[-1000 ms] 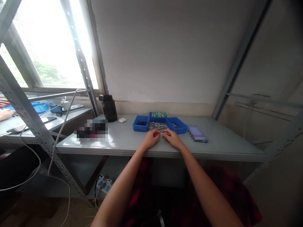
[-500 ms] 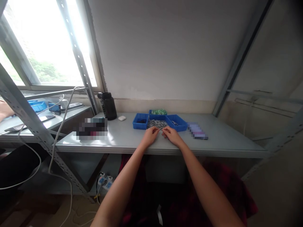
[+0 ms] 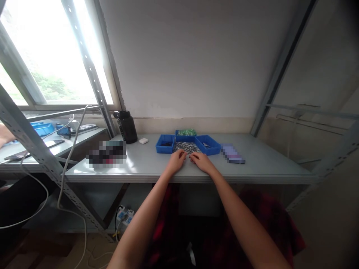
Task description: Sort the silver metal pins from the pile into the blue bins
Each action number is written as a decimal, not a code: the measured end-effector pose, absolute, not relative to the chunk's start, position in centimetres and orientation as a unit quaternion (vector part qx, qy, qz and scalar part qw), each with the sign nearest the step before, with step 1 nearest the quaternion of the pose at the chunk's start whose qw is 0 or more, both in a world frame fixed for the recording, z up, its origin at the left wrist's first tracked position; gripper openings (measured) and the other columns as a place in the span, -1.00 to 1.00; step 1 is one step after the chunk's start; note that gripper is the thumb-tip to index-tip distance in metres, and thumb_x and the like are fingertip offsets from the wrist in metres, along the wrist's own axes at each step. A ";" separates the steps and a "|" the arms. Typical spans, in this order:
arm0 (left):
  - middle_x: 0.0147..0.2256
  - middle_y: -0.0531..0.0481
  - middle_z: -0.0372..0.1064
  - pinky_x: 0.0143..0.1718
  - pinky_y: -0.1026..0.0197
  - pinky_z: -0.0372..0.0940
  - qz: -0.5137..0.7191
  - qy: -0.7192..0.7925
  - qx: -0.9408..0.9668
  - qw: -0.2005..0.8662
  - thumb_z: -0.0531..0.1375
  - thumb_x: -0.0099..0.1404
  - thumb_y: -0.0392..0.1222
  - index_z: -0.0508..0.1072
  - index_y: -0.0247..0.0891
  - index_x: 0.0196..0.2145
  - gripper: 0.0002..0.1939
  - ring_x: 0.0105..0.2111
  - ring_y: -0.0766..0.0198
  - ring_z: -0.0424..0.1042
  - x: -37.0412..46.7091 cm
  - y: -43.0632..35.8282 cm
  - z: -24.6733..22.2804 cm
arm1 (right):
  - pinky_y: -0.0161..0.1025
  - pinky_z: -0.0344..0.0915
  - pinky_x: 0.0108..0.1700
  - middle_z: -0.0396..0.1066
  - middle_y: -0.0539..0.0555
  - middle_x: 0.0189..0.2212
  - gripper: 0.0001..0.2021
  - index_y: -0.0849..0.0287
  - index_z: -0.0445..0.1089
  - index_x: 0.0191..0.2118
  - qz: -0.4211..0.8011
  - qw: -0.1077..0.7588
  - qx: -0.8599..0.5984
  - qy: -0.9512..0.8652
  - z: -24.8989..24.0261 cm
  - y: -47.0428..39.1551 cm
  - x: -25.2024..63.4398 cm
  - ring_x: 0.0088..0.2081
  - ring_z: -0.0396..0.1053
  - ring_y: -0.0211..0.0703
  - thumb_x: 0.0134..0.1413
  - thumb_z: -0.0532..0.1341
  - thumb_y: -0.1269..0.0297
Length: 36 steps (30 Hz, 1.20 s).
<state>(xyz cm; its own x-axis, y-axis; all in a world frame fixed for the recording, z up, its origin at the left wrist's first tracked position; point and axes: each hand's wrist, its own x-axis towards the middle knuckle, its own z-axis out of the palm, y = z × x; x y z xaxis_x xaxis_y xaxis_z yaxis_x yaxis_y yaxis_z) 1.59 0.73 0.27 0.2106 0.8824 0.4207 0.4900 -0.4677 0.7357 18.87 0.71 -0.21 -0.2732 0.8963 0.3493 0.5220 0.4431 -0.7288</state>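
Note:
Just in front of a pile of small shiny metal pieces (image 3: 185,146), my left hand (image 3: 177,160) is closed in a pinch above the table. My right hand (image 3: 201,161) faces it, its fingertips pinched too, with a narrow gap between the hands. Whatever the fingertips hold is too small to make out. Around the pile stand a left blue bin (image 3: 165,150) with dark small parts, a right blue bin (image 3: 211,150) with a few metal pieces, and a back blue bin holding green material (image 3: 187,132).
A dark bottle (image 3: 126,127) and a small white case (image 3: 143,141) stand at the table's back left. A blurred dark object (image 3: 106,154) lies at left, a phone-like blurred object (image 3: 232,154) at right. Metal shelf posts (image 3: 89,67) frame the table. At far left, another person's arm (image 3: 5,135) shows.
My hands remain in front of the metal pieces, with the fingertips slightly shifted and still pinched. The whole view has moved a little.

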 end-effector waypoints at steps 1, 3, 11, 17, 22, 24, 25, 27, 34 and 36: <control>-0.50 0.02 0.38 -0.39 0.28 0.18 0.426 0.456 0.746 0.232 0.05 0.33 -0.10 0.42 -0.27 -0.36 -0.76 -0.45 0.27 0.34 1.6 0.7 0.3 | -0.25 0.19 -0.30 0.45 0.02 -0.47 -0.73 0.13 0.37 -0.45 0.231 0.371 -0.464 -0.771 -0.2 0.6 18.8 -0.40 0.35 -0.18 0.16 0.05 0.17; -0.43 0.00 0.43 -0.35 0.27 0.22 0.427 0.439 0.753 0.240 0.07 0.32 -0.11 0.42 -0.28 -0.32 -0.79 -0.42 0.26 0.37 1.6 0.6 0.3 | -0.25 0.17 -0.30 0.46 0.03 -0.44 -0.73 0.13 0.41 -0.42 0.206 0.354 -0.458 -0.789 -0.1 0.6 18.8 -0.37 0.35 -0.16 0.18 0.04 0.17; -0.32 -0.04 0.46 -0.21 0.25 0.28 0.460 0.422 0.736 0.262 0.09 0.31 -0.16 0.37 -0.27 -0.30 -0.87 -0.27 0.24 0.43 1.8 1.0 -0.3 | -0.21 0.22 -0.21 0.50 0.06 -0.32 -0.75 0.11 0.46 -0.27 0.228 0.361 -0.469 -0.773 -0.2 0.8 18.8 -0.28 0.40 -0.10 0.16 0.10 0.11; -0.37 -0.04 0.47 -0.31 0.26 0.25 0.430 0.438 0.743 0.267 0.11 0.27 -0.17 0.42 -0.29 -0.33 -0.85 -0.37 0.25 0.41 1.8 0.8 0.1 | -0.24 0.28 -0.27 0.45 0.03 -0.39 -0.71 0.14 0.39 -0.21 0.313 0.412 -0.458 -0.723 -0.4 0.9 19.0 -0.40 0.37 -0.20 0.14 0.11 0.05; -0.30 -0.08 0.51 -0.24 0.22 0.26 0.413 0.436 0.758 0.255 0.15 0.24 -0.14 0.51 -0.30 -0.28 -0.79 -0.30 0.19 0.43 1.6 0.7 0.4 | -0.24 0.28 -0.29 0.42 0.01 -0.40 -0.74 0.15 0.37 -0.25 0.319 0.416 -0.447 -0.725 -0.7 1.1 19.0 -0.42 0.36 -0.21 0.11 0.12 0.07; -0.28 -0.09 0.52 -0.21 0.21 0.27 0.414 0.433 0.758 0.257 0.16 0.23 -0.13 0.52 -0.30 -0.28 -0.79 -0.27 0.17 0.44 1.6 0.7 0.3 | -0.24 0.27 -0.29 0.42 0.01 -0.40 -0.77 0.15 0.35 -0.29 0.318 0.414 -0.444 -0.728 -0.8 1.3 19.1 -0.41 0.35 -0.22 0.10 0.12 0.09; -0.27 -0.10 0.52 -0.20 0.21 0.27 0.416 0.434 0.757 0.257 0.17 0.23 -0.14 0.53 -0.30 -0.27 -0.79 -0.26 0.16 0.44 1.6 0.8 0.3 | -0.24 0.27 -0.29 0.42 0.01 -0.41 -0.77 0.15 0.34 -0.30 0.320 0.417 -0.443 -0.726 -0.9 1.3 19.1 -0.42 0.35 -0.22 0.09 0.11 0.10; -0.27 -0.10 0.52 -0.20 0.21 0.27 0.422 0.443 0.749 0.253 0.16 0.23 -0.16 0.53 -0.31 -0.26 -0.79 -0.26 0.16 0.44 1.6 0.8 0.3 | -0.24 0.27 -0.29 0.42 0.01 -0.43 -0.77 0.15 0.31 -0.30 0.330 0.429 -0.443 -0.715 -1.0 1.5 19.1 -0.43 0.35 -0.22 0.09 0.11 0.08; -0.42 -0.04 0.48 -0.34 0.26 0.22 0.418 0.462 0.746 0.233 0.08 0.29 -0.17 0.49 -0.30 -0.36 -0.77 -0.40 0.24 0.39 1.6 0.6 0.5 | -0.30 0.22 -0.42 0.43 0.01 -0.43 -0.80 0.13 0.26 -0.27 0.363 0.446 -0.469 -0.670 -0.9 1.9 19.1 -0.46 0.34 -0.25 0.09 0.08 0.12; -0.43 -0.03 0.47 -0.35 0.27 0.21 0.419 0.463 0.746 0.234 0.06 0.30 -0.16 0.48 -0.29 -0.36 -0.76 -0.42 0.25 0.38 1.6 0.5 0.5 | -0.32 0.21 -0.45 0.44 0.01 -0.44 -0.82 0.13 0.26 -0.26 0.370 0.451 -0.474 -0.660 -0.9 1.9 19.1 -0.47 0.35 -0.25 0.09 0.07 0.15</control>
